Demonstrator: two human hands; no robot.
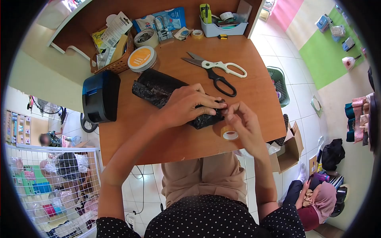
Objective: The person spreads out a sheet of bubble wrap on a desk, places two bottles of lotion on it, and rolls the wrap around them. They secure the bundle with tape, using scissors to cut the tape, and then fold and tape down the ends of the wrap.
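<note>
A long package wrapped in shiny black plastic (pixel 152 88) lies slantwise on the wooden table. Over its right half rests my left hand (pixel 189 104), its thumb and fingers closed on the folded end. My right hand (pixel 244 125) meets it at that end with thumb and forefinger pinched together; what lies between them is too small to make out. Just below these fingers is a small roll of clear yellowish tape (pixel 230 134), partly covered by my right hand. Large scissors with one white and one black handle (pixel 214 70) lie spread behind the package.
A black tape dispenser or similar device (pixel 100 97) stands at the left. Behind are a round orange-lidded tub (pixel 141 58), a wicker basket (pixel 113 61) and a pale blue tray (pixel 224 29). An open cardboard box (pixel 289 152) and a seated person (pixel 317 202) are at the right.
</note>
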